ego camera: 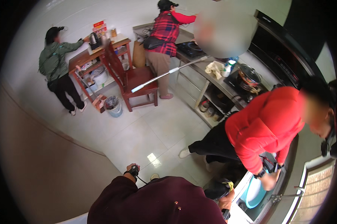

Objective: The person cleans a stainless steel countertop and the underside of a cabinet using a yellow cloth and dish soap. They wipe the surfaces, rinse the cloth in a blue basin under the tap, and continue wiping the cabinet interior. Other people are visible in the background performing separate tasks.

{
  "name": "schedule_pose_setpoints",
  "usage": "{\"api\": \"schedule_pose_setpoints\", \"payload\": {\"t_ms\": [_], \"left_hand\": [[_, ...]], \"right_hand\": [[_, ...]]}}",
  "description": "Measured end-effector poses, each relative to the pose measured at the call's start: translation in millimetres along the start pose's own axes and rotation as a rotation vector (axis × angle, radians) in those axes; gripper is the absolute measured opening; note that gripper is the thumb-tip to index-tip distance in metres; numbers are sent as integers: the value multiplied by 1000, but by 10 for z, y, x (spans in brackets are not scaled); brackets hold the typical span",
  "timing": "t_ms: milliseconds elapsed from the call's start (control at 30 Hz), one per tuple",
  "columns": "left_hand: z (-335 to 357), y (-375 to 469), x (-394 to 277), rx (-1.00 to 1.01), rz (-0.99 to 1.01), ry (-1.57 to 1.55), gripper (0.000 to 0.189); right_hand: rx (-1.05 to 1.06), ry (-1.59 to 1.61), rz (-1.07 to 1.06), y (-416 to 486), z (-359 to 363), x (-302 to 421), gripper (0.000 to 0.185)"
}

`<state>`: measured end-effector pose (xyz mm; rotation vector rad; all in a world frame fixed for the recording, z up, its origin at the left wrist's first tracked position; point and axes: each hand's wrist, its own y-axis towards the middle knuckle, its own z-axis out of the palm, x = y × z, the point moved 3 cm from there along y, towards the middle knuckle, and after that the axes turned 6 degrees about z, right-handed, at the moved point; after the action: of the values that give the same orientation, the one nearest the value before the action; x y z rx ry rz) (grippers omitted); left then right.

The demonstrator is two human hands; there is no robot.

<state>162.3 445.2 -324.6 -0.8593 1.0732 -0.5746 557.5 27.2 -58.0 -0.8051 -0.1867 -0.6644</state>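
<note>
My left hand is low in front of me, above the tiled floor. A black device is strapped at its wrist, with a cable running from it towards my maroon top. The fingers look partly curled, and I cannot make out anything in them. At my right side, my right hand grips a dark, soft-looking item with a yellow edge; what it is exactly is unclear. Just beyond that hand lies the sink, where a light-blue basin stands under the faucet.
A co-worker in a red jacket bends over the sink. Another person stands at the counter, a third beside a kettle. A metal pole crosses above a wooden chair. A lidded pot sits on the cooktop; a trash bin stands left.
</note>
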Motion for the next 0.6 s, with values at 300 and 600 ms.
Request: {"api": "schedule_pose_setpoints", "payload": {"t_ms": [300, 600], "left_hand": [[-51, -16, -45, 46, 13, -20, 12], [655, -254, -765, 234, -233, -163, 35]], "right_hand": [[-23, 3, 5, -56, 172, -67, 35], [-236, 42, -79, 76, -34, 28, 32]]}}
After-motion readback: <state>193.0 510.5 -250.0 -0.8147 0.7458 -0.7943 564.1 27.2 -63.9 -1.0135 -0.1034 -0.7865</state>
